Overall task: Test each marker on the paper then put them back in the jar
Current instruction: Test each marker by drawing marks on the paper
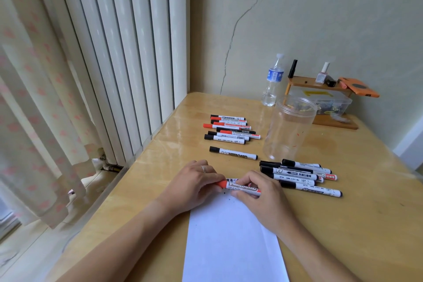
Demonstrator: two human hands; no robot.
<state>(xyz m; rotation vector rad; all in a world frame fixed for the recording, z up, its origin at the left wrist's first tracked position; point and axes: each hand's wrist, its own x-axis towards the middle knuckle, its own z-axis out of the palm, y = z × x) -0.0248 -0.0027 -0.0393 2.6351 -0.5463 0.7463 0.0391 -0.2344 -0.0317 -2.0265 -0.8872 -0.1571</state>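
A red marker [242, 187] is being pinched over the paper [231, 236]: cap in the left grip [194, 184], barrel in the right grip [258, 192]. Uncapping is judged next.

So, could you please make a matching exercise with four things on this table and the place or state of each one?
Things:
1. red-capped marker
2. jar
3. water bottle
4. paper

Places or states:
A. under the wrists, near the table's front edge
B. standing open, no markers inside
C. at the back, by the wall
D. held by both hands

Pairs: 1-D, 2-B, 3-C, 4-A
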